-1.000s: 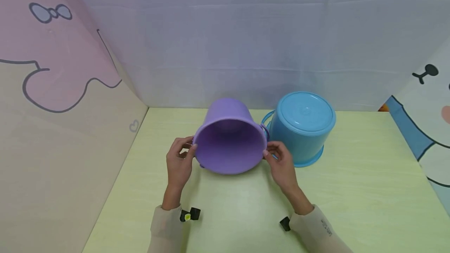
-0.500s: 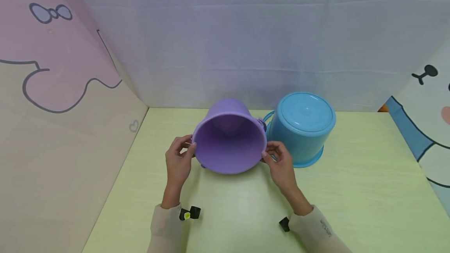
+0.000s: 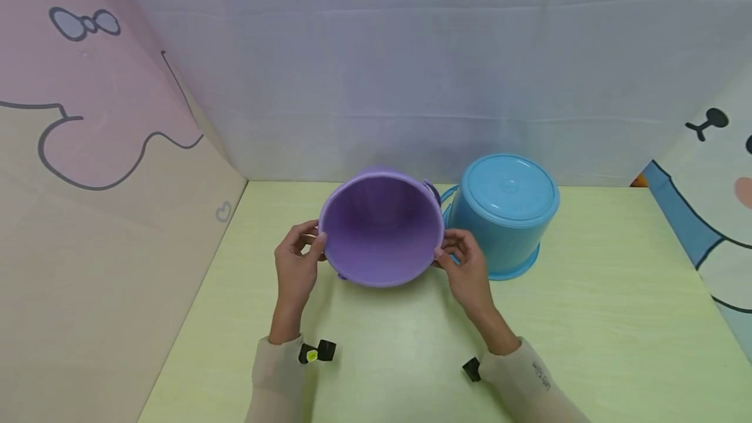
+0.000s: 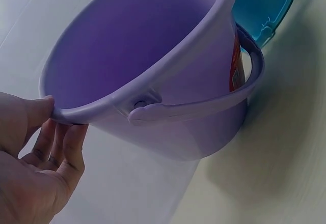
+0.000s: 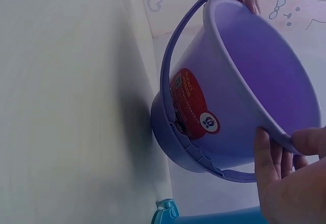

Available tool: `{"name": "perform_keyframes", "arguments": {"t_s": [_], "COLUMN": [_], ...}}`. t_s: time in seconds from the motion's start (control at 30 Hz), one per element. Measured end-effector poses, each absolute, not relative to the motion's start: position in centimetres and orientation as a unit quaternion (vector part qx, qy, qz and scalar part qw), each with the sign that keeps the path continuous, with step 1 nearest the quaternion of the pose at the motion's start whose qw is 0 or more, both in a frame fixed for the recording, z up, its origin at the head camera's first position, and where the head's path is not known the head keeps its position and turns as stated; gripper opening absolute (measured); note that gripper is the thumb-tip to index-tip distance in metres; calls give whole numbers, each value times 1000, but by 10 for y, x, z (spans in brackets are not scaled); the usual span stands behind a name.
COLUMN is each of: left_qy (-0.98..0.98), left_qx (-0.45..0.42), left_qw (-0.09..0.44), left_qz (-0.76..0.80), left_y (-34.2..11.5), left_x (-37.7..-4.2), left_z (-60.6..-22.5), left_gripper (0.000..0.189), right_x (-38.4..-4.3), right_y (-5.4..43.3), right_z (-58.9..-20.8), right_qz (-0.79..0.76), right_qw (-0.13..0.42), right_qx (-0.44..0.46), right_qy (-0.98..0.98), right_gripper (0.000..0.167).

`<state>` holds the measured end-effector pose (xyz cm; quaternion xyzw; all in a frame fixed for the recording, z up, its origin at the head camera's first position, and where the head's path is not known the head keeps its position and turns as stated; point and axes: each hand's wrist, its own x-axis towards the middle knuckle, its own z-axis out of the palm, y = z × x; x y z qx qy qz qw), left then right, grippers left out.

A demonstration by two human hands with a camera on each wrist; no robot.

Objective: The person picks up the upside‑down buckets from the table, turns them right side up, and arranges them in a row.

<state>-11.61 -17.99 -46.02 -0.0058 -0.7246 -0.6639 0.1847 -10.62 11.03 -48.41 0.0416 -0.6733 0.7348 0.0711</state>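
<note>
Pink-patterned wall (image 3: 117, 142) rises left of the left hand (image 3: 297, 269), whose thumb and fingers narrowly pinch a tilted purple bucket (image 3: 380, 234) by the rim. It is between both hands' fingers; the right hand (image 3: 469, 274) likewise pinches its other side, an upturned blue bucket (image 3: 510, 220) crowding those fingers.

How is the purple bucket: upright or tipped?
The purple bucket is tipped: its mouth slants toward the near side, and the right wrist view shows it leaning, not square to the table.
</note>
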Motion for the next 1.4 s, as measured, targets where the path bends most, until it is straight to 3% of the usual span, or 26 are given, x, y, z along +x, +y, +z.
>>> {"name": "perform_keyframes", "arguments": {"t_s": [0.47,0.73,1.0,1.4], "left_qy": [-709,-702,-682,-671], "left_qx": [36,42,50,71], "left_qw": [165,159,146,128], "left_qz": [-685,-693,-715,-726], "left_y": [-181,-182,-181,-182], "left_x": [-123,-128,-133,-140], "left_z": [-454,-453,-450,-441], "left_gripper": [27,28,28,28], "right_x": [-114,-116,-121,-126], "right_y": [109,109,107,104], "right_z": [-477,-465,-462,-452], "right_qz": [717,727,732,752], "right_qw": [103,68,66,35], "right_qx": [68,61,49,47], "right_qy": [-686,-680,-676,-656], "right_gripper": [32,43,40,49]}}
